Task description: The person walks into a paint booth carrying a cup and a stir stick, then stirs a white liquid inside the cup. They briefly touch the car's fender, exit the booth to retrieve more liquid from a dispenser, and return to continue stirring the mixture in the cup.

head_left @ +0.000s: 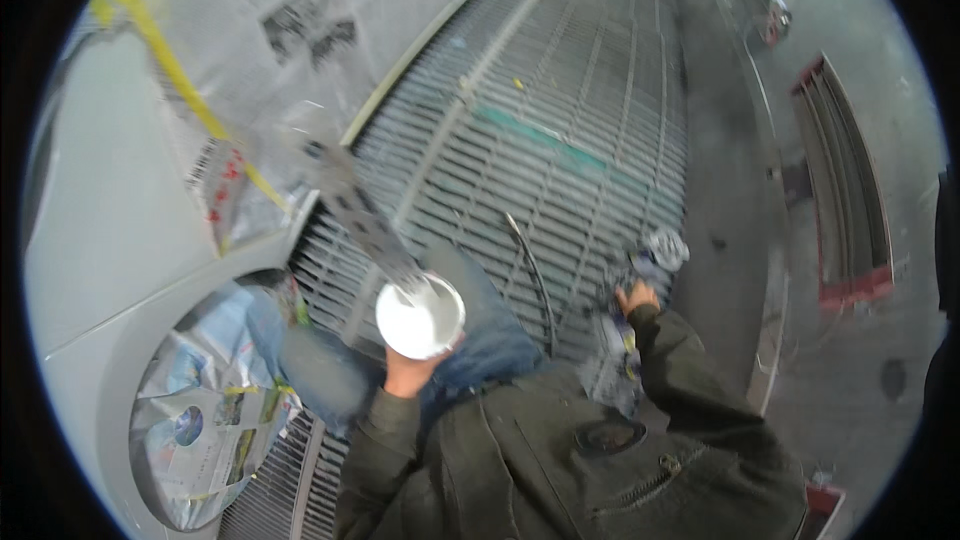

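Observation:
My left hand [408,372] is closed around a white cup [420,316] with white liquid, likely paint, inside. A long grey mixing stick [360,215] with slots stands in the cup and leans toward the far left; its upper end is blurred. Off to the right, low over the grating, my right hand [637,297] has its fingers curled at a dark, blurred thing [622,270]. Just beyond that hand is a silvery, rounded object [666,250], too smeared to name. Crumpled grey and purple material [612,365] lies beside my right forearm.
At left stands a pale car body panel [110,160] with a wheel arch, masked with plastic sheet [370,0], yellow tape [175,70] and paper [210,380]. A slatted floor grating [560,90] carries a dark hose [535,275]. A red-edged frame [850,190] is at right.

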Demonstrator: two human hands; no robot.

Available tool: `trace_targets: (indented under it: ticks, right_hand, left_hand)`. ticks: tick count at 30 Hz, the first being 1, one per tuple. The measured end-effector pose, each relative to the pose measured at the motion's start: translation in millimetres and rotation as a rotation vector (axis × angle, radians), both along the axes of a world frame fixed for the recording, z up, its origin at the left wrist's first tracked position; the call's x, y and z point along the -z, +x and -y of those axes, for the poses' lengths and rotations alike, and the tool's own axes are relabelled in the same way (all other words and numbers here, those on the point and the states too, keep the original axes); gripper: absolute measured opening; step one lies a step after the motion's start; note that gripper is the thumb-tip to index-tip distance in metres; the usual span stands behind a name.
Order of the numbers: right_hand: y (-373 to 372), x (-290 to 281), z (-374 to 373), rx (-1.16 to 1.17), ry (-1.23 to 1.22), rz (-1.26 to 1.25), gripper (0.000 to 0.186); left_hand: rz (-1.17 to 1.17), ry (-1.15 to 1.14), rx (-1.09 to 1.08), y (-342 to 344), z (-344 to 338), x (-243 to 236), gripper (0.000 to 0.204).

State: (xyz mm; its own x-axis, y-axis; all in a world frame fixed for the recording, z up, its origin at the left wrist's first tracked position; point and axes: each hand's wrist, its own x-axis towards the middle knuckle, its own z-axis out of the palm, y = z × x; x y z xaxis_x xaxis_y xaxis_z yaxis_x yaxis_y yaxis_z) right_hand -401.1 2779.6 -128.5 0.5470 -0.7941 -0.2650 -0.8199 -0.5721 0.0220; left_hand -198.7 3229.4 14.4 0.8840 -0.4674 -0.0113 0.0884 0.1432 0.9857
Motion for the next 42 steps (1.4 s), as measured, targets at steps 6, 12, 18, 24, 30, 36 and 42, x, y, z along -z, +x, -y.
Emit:
trace_targets:
  ticks: [6, 12, 18, 24, 30, 36, 42]
  right_hand:
    - [32, -58, -25, -0.006, 0.122, -0.127, 0.058]
    - [14, -45, -39, 0.043, 0.192, -0.215, 0.056]
    - [-15, -17, -51, 0.078, 0.287, -0.301, 0.053]
    - [-26, -6, -70, 0.076, 0.256, -0.328, 0.056]
    - [-65, 37, -59, 0.102, 0.144, -0.252, 0.054]
    - [-71, 14, -80, 0.187, 0.22, -0.257, 0.057]
    - [-61, 17, -80, 0.145, 0.212, -0.383, 0.064]
  left_hand:
    - [0.106, -0.016, 0.068, 8, 2, -2, 0.088]
    - [0.059, -0.062, 0.077, 14, 5, 3, 0.087]
    - [0.036, -0.078, 0.101, 24, 13, -1, 0.087]
    - [0.002, -0.069, 0.106, 28, 22, -8, 0.087]
    - [-0.054, 0.018, 0.061, 19, 21, 17, 0.08]
    - [0.075, 0.083, 0.068, 17, 22, 7, 0.081]
    - [-0.061, 0.029, 0.072, 11, 18, 4, 0.084]
